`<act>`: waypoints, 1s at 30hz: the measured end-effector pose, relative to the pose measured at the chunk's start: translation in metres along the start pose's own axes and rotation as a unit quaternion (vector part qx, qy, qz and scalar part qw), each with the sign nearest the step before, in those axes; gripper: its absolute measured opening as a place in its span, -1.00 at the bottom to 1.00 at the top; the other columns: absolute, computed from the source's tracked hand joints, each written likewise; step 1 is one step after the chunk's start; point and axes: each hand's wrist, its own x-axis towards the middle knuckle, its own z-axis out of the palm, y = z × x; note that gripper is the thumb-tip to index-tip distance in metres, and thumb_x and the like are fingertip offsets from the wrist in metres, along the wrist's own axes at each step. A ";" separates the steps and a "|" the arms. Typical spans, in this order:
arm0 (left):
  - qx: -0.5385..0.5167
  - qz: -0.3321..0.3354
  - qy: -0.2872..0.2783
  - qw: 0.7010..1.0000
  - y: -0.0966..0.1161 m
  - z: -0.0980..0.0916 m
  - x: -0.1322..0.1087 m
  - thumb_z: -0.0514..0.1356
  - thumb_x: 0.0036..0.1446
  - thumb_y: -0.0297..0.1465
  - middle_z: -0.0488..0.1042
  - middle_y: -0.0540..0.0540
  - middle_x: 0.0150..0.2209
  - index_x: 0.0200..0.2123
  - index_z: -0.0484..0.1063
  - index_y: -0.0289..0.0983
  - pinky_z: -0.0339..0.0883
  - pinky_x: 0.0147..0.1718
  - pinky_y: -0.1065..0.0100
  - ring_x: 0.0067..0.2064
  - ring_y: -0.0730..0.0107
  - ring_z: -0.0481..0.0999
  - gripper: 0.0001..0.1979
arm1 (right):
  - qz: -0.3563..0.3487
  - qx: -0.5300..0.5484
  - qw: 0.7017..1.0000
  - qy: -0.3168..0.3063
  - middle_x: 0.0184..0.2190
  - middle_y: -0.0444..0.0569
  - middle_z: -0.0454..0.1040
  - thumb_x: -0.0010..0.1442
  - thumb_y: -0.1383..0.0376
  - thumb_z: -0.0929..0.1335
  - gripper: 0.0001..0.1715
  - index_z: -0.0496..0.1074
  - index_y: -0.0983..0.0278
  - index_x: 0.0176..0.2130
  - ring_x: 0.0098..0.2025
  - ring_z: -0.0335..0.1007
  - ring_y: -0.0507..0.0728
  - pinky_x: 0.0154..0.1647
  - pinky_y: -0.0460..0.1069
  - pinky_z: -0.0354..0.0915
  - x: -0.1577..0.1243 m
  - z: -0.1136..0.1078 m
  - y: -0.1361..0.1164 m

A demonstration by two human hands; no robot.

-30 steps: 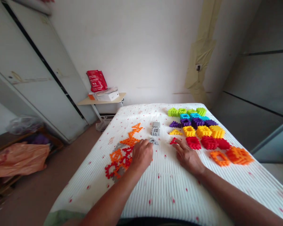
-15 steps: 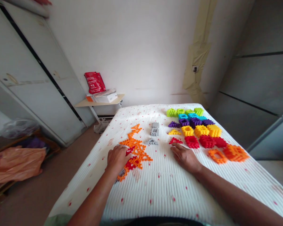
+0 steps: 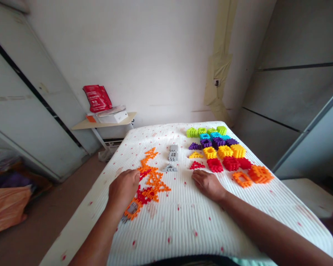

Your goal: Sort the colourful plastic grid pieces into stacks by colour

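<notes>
My left hand [image 3: 124, 189] lies palm down on a loose heap of flat orange and red toothed plastic pieces [image 3: 151, 181] on the white dotted mattress [image 3: 183, 218]; its fingers are hidden under the back of the hand. My right hand [image 3: 208, 183] rests flat on the mattress with fingers together, just below a red triangle piece [image 3: 197, 165]. To its right stand sorted rows of assembled blocks: green [image 3: 204, 131], blue and purple [image 3: 213, 141], yellow [image 3: 224, 151], red [image 3: 230, 163], orange [image 3: 254, 175].
Grey pieces [image 3: 172, 154] lie between the heap and the rows. A small shelf with a white box and a red bag [image 3: 97, 98] stands against the far wall. A wardrobe is at left; an orange bag [image 3: 4, 207] lies on the floor.
My left hand slid left and toward me across the orange and red heap, leaving the grey pieces. The right hand stayed in place. The view swung right.
</notes>
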 end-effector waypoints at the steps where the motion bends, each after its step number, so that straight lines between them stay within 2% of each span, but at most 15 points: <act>1: -0.069 0.009 0.000 0.998 0.005 0.003 0.002 -0.06 0.13 -0.34 0.52 -0.09 -0.24 -0.32 0.48 -0.22 0.23 -0.18 0.35 -0.17 0.30 0.45 -0.69 | -0.004 0.010 1.000 0.007 -0.33 0.00 0.42 0.22 0.41 0.15 -0.74 0.38 0.30 -0.35 -0.26 0.33 0.06 -0.23 -0.07 0.25 0.000 0.001 0.001; 3: -0.209 0.025 -0.010 0.978 0.018 0.013 0.006 -0.04 0.11 -0.30 0.53 -0.04 -0.30 -0.34 0.48 -0.23 0.26 -0.24 0.39 -0.25 0.35 0.46 -0.69 | -0.002 0.044 0.999 0.020 -0.33 0.01 0.43 0.19 0.43 0.15 -0.75 0.38 0.31 -0.31 -0.27 0.35 0.07 -0.26 -0.06 0.26 0.000 0.001 0.002; 5: -0.330 0.022 -0.026 0.943 0.034 0.027 0.010 0.00 0.05 -0.27 0.50 -0.01 -0.43 -0.40 0.48 -0.26 0.27 -0.34 0.40 -0.35 0.37 0.44 -0.71 | 0.017 0.101 0.994 0.038 -0.30 0.02 0.45 0.18 0.41 0.16 -0.75 0.39 0.30 -0.25 -0.25 0.37 0.07 -0.24 -0.06 0.27 -0.001 0.001 0.002; 7: -0.432 -0.014 -0.051 0.900 0.053 0.041 0.013 0.07 -0.02 -0.22 0.45 0.01 -0.53 -0.44 0.47 -0.29 0.25 -0.44 0.41 -0.45 0.41 0.40 -0.72 | 0.039 0.174 0.982 0.055 -0.27 0.01 0.47 0.19 0.36 0.18 -0.75 0.39 0.29 -0.20 -0.24 0.39 0.07 -0.23 -0.06 0.28 -0.002 0.001 0.000; 9: -0.519 -0.067 -0.079 0.849 0.071 0.052 0.015 0.13 -0.10 -0.19 0.43 0.01 -0.57 -0.43 0.46 -0.31 0.20 -0.52 0.44 -0.53 0.47 0.35 -0.70 | 0.060 0.244 0.966 0.062 -0.28 -0.01 0.48 0.20 0.28 0.20 -0.75 0.39 0.29 -0.20 -0.31 0.39 0.05 -0.29 -0.08 0.28 -0.003 -0.001 -0.002; 11: -0.589 -0.101 -0.099 0.796 0.088 0.062 0.014 0.18 -0.15 -0.17 0.43 -0.01 -0.58 -0.42 0.45 -0.33 0.16 -0.56 0.46 -0.56 0.51 0.32 -0.67 | 0.083 0.305 0.947 0.058 -0.32 -0.04 0.48 0.19 0.20 0.23 -0.72 0.38 0.30 -0.18 -0.41 0.35 0.02 -0.39 -0.10 0.26 -0.003 -0.002 -0.005; 14: -0.671 -0.110 -0.109 0.725 0.109 0.075 0.011 0.24 -0.18 -0.18 0.43 -0.03 -0.56 -0.42 0.43 -0.35 0.15 -0.56 0.46 -0.56 0.54 0.33 -0.67 | 0.100 0.391 0.913 0.060 -0.36 -0.08 0.46 0.14 0.16 0.28 -0.69 0.37 0.30 -0.18 -0.47 0.28 -0.01 -0.45 -0.11 0.21 -0.002 0.000 -0.008; 17: -0.712 -0.104 -0.125 0.683 0.121 0.085 0.007 0.25 -0.15 -0.19 0.43 -0.03 -0.55 -0.43 0.41 -0.36 0.14 -0.55 0.46 -0.56 0.55 0.33 -0.68 | 0.123 0.465 0.873 0.077 -0.47 -0.15 0.38 0.10 0.15 0.31 -0.74 0.36 0.29 -0.27 -0.52 0.22 -0.04 -0.51 -0.13 0.17 -0.002 0.006 -0.009; 19: -0.711 -0.096 -0.124 0.685 0.125 0.089 0.006 0.24 -0.13 -0.19 0.42 -0.02 -0.55 -0.43 0.41 -0.35 0.13 -0.56 0.47 -0.57 0.56 0.31 -0.68 | 0.148 0.497 0.852 0.074 -0.56 -0.19 0.32 0.11 0.13 0.30 -0.74 0.35 0.29 -0.32 -0.58 0.16 -0.05 -0.56 -0.14 0.14 -0.002 0.008 -0.009; 21: -0.693 -0.089 -0.107 0.707 0.126 0.091 0.007 0.22 -0.10 -0.17 0.40 0.00 -0.56 -0.44 0.40 -0.34 0.13 -0.57 0.47 -0.57 0.56 0.31 -0.68 | 0.150 0.503 0.849 0.067 -0.57 -0.19 0.32 0.12 0.12 0.30 -0.73 0.35 0.29 -0.32 -0.58 0.17 -0.04 -0.57 -0.14 0.15 -0.002 0.007 -0.010; 23: -0.655 -0.077 -0.090 0.746 0.123 0.094 0.008 0.17 -0.06 -0.15 0.36 0.03 -0.57 -0.44 0.38 -0.32 0.13 -0.57 0.47 -0.56 0.53 0.32 -0.69 | 0.134 0.474 0.867 0.075 -0.52 -0.16 0.37 0.14 0.13 0.29 -0.73 0.36 0.29 -0.29 -0.56 0.22 -0.03 -0.55 -0.13 0.19 -0.002 0.003 -0.009; 26: -0.561 -0.025 -0.081 0.823 0.117 0.097 0.009 0.08 0.02 -0.15 0.30 0.06 -0.60 -0.45 0.37 -0.30 0.12 -0.56 0.46 -0.53 0.49 0.32 -0.69 | 0.094 0.370 0.912 0.151 -0.34 -0.02 0.45 0.21 0.19 0.24 -0.75 0.38 0.28 -0.20 -0.44 0.34 0.02 -0.43 -0.07 0.29 -0.001 -0.005 -0.004; 28: -0.501 0.013 -0.071 0.862 0.114 0.100 0.008 0.03 0.07 -0.17 0.26 0.07 -0.61 -0.48 0.34 -0.28 0.10 -0.54 0.46 -0.53 0.49 0.30 -0.70 | 0.027 0.286 0.936 0.204 -0.19 0.06 0.44 0.23 0.26 0.22 -0.76 0.38 0.27 -0.15 -0.23 0.39 0.10 -0.25 0.00 0.34 -0.001 -0.008 0.002; 30: -0.461 0.039 -0.056 0.885 0.113 0.100 0.007 -0.01 0.11 -0.20 0.22 0.08 -0.62 -0.50 0.30 -0.27 0.08 -0.53 0.46 -0.53 0.50 0.27 -0.71 | -0.061 0.218 0.951 0.212 -0.13 0.08 0.43 0.24 0.33 0.21 -0.77 0.38 0.25 -0.13 -0.08 0.35 0.13 -0.12 0.04 0.32 -0.002 -0.010 0.006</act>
